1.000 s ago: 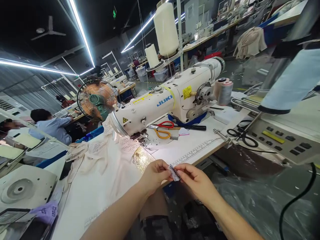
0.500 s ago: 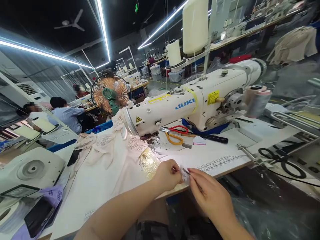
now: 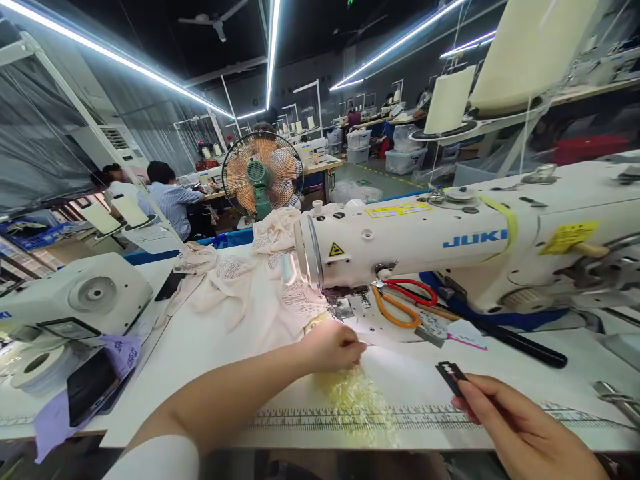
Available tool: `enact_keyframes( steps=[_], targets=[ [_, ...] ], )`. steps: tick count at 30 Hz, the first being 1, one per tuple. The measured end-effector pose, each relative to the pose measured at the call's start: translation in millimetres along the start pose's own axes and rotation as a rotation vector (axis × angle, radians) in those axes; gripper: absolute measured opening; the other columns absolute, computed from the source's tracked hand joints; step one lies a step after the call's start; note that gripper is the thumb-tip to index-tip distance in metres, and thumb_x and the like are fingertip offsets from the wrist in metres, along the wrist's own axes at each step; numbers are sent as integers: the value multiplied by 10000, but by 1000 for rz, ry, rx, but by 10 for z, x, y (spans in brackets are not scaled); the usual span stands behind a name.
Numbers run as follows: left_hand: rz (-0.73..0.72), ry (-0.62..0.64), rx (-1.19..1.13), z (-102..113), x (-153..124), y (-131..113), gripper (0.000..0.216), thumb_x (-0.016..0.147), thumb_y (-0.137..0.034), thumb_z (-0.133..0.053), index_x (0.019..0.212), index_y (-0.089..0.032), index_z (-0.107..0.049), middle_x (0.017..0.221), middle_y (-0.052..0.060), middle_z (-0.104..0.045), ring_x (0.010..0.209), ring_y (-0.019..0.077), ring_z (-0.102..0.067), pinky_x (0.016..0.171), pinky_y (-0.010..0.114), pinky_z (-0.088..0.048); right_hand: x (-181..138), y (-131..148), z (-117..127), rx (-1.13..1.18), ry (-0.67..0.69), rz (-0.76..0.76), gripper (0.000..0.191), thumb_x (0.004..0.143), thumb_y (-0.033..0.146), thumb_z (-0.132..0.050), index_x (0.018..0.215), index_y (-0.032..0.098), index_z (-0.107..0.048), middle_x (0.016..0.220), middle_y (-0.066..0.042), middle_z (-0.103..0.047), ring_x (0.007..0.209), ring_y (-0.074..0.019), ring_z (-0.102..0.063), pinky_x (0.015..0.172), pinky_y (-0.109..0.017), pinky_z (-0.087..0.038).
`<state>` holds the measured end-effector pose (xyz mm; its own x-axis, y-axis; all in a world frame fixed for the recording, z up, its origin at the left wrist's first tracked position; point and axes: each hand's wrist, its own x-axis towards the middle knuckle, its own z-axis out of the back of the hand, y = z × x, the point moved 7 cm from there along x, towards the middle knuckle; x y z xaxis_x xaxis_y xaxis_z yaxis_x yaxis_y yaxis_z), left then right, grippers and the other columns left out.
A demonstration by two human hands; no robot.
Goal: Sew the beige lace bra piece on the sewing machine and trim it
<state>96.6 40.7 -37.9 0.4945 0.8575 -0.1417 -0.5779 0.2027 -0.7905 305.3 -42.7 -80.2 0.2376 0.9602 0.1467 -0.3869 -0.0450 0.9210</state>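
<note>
My right hand (image 3: 523, 420) pinches a dark razor blade (image 3: 449, 375) with a slotted middle, held over the table's front part. My left hand (image 3: 334, 345) is closed with curled fingers, close by the sewing machine's needle area; whatever is in those fingers is hidden. Below the left hand, a crinkled, shiny yellowish see-through strip (image 3: 357, 403) lies across the printed ruler (image 3: 280, 419). Pale pink lace fabric (image 3: 303, 298) spreads on the table left of the needle. The white sewing machine (image 3: 400, 240) stands just behind both hands.
Red-and-orange-handled scissors (image 3: 397, 317), a small grey metal block (image 3: 429, 335) and a black-handled tool (image 3: 530, 347) lie under the machine arm. A phone (image 3: 93, 387) and a white roll (image 3: 43, 367) are at left. Behind stand a fan (image 3: 260, 173) and seated people.
My hands have come apart: the left is now by the needle area, the right out to the right with the blade showing. The yellowish strip lies nearer the front edge. The view has turned.
</note>
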Motion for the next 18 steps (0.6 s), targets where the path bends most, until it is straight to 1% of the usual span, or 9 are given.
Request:
enact_keyframes(
  steps=[1, 3, 5, 7, 9, 11, 13, 15, 18],
  targets=[
    [-75, -107, 134, 226, -55, 55, 278, 704, -137, -520, 432, -181, -482, 504, 5, -543, 545, 146, -538, 599, 249, -448, 66, 40, -111, -11, 95, 20, 328, 715, 523, -567, 835, 225, -628, 780, -41, -667, 680, -204, -642, 609, -269, -538],
    [-153, -339, 206, 644, -84, 189, 166, 675, -110, -519, 534, -189, -551, 685, 39, -608, 725, 193, -574, 695, 265, -448, 182, 190, -358, -31, 263, 62, 298, 760, 497, -529, 838, 221, -609, 772, -37, -657, 692, -191, -640, 608, -261, -530],
    [-133, -434, 182, 877, 18, 367, 121, 675, -117, -524, 621, -200, -594, 728, 43, -608, 777, 211, -575, 730, 271, -441, 289, 421, -604, -97, 368, 139, 244, 813, 447, -462, 798, 229, -571, 697, -14, -623, 644, -165, -614, 560, -248, -499],
    [-76, -388, 161, 918, 203, 535, 105, 655, -152, -573, 562, -202, -575, 575, 16, -552, 639, 199, -560, 671, 267, -443, 395, 668, -833, -243, 413, 246, 201, 826, 367, -425, 701, 231, -505, 584, 17, -552, 534, -140, -539, 469, -234, -420],
    [-50, -321, 138, 873, 369, 648, 150, 613, -190, -634, 497, -203, -540, 469, -14, -487, 529, 177, -522, 610, 259, -443, 500, 869, -1027, -396, 424, 342, 197, 800, 291, -414, 616, 221, -422, 545, 25, -507, 486, -127, -470, 431, -229, -339],
    [-78, -301, 82, 829, 479, 701, 118, 590, -214, -666, 529, -207, -565, 483, -21, -515, 554, 175, -542, 614, 247, -457, 592, 976, -1188, -495, 454, 374, 207, 780, 248, -401, 581, 214, -360, 532, 26, -485, 486, -125, -447, 433, -228, -296],
    [-119, -325, 5, 808, 543, 742, 55, 610, -223, -654, 605, -216, -600, 554, -13, -572, 652, 184, -579, 662, 243, -476, 663, 976, -1311, -537, 510, 328, 223, 790, 246, -389, 575, 214, -340, 490, 38, -440, 465, -120, -417, 431, -227, -267],
    [-141, -362, -68, 796, 588, 807, 34, 638, -229, -636, 654, -216, -609, 623, 3, -608, 752, 202, -592, 723, 266, -487, 708, 909, -1391, -521, 545, 246, 213, 795, 259, -402, 589, 217, -375, 469, 51, -423, 444, -115, -399, 427, -225, -265],
    [-135, -383, -162, 767, 651, 961, 41, 650, -213, -623, 631, -206, -587, 681, 30, -614, 853, 232, -578, 814, 326, -472, 737, 757, -1448, -368, 533, 115, 109, 776, 289, -441, 768, 237, -536, 544, 46, -526, 478, -125, -482, 452, -231, -354]
  ],
)
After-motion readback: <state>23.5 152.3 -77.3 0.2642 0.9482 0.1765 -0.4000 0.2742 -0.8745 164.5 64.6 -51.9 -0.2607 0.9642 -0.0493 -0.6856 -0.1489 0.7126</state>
